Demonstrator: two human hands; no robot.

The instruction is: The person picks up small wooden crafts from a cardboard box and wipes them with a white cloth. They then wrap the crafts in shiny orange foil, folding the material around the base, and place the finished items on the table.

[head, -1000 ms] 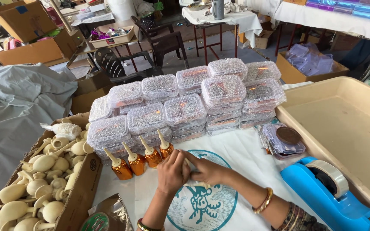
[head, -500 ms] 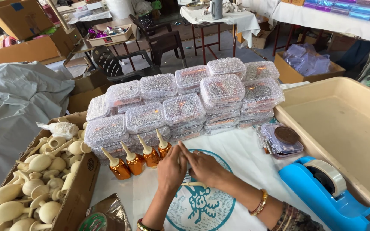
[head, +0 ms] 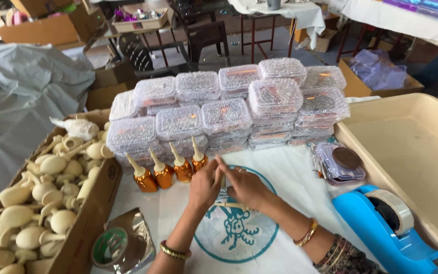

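While our fingertips (head: 222,167) meet over the white cloth, we see both hands curled closed around a small pale piece — too hidden between the fingers to tell what it is. Our left hand (head: 205,183) pinches in from the left, our right hand (head: 245,186) closes on the same spot from the right, and the two hands touch. A thin cream stick (head: 229,205) lies on the cloth just under the right palm, touching it or nearly so.

Just beyond the left fingers stands a row of four orange bottles (head: 171,170) with cream cone tips, upright, the nearest one just beside the thumb. Behind them rise stacked clear lidded boxes (head: 226,109) of small silvery contents.

Under our wrists the cloth carries a teal round print (head: 236,231). To the left sits a cardboard box (head: 89,213) heaped with cream wooden pieces — a foil pouch (head: 122,246) leans beside it. To the right we find a blue tape dispenser (head: 386,228), a beige plastic tub (head: 416,152), and a small pile of clear flat packets (head: 338,162).
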